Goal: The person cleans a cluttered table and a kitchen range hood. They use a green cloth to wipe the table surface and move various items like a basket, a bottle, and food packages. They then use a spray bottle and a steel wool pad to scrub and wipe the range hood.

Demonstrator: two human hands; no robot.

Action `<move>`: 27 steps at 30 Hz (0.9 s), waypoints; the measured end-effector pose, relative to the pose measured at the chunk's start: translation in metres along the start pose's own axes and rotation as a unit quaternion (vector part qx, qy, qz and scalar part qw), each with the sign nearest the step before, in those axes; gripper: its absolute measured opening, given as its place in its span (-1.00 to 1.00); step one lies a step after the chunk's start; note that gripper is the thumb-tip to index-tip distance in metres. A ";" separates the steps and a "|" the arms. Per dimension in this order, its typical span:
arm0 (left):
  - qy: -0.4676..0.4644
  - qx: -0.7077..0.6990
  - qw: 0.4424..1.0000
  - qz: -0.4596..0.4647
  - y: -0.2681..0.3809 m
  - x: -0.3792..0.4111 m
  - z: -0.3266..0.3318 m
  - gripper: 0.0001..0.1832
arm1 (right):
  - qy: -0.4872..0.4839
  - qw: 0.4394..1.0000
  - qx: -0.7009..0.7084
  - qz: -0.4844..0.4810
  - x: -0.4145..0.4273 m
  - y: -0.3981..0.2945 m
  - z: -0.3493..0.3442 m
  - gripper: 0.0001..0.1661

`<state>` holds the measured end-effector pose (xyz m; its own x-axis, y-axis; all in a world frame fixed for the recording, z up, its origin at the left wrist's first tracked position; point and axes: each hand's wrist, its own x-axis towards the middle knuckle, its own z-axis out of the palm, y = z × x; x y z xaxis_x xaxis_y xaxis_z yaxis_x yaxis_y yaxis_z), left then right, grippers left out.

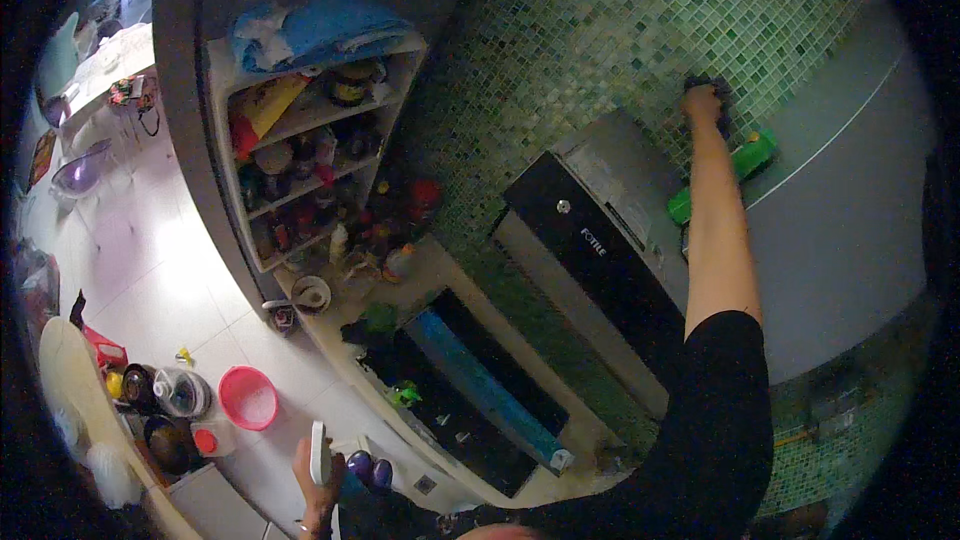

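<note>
My right arm stretches up past the range hood (637,262), and my right hand (703,106) presses a dark cloth or pad (721,99) against the green mosaic tile wall (570,52). Just below that hand, green objects (756,154) lie behind my forearm, which hides their middle. Low on the left, my left hand (309,476) grips a slim white object (319,454), seen edge-on; its kind cannot be told. A gas cooktop (442,405) sits beneath the hood, with a long blue strip (487,375) lying across it.
A grey cabinet (832,262) borders the hood on the right. Left of the cooktop stands a white shelf rack (322,120) crowded with jars and bottles. A pink bucket (248,398) is on the tiled floor, close to purple slippers (369,469) and several containers.
</note>
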<state>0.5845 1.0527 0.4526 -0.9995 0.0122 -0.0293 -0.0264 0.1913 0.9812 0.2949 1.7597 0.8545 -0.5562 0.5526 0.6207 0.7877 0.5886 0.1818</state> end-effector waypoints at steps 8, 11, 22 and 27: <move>-0.020 0.114 0.948 0.296 0.115 0.115 -0.025 -0.60 | -0.004 0.934 0.133 -0.331 -0.139 -0.106 -0.133 -0.79; -0.033 0.106 0.909 0.402 0.222 0.195 -0.016 -0.62 | 0.072 0.895 0.160 -0.410 -0.235 -0.069 -0.226 -0.88; -0.291 -0.159 0.685 0.649 0.588 0.361 0.253 -0.73 | -0.209 0.933 0.114 -0.269 -0.370 0.117 -0.243 -0.84; -0.394 -0.234 0.721 0.520 0.611 0.277 0.283 -0.84 | -0.187 0.943 0.146 -0.234 -0.381 0.133 -0.229 -0.86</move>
<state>0.2961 1.4505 0.9895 -0.1681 0.4990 0.8501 0.5420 -0.6736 0.5025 0.6720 1.4923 0.8169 -0.9226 0.3288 0.2019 0.3561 0.9270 0.1176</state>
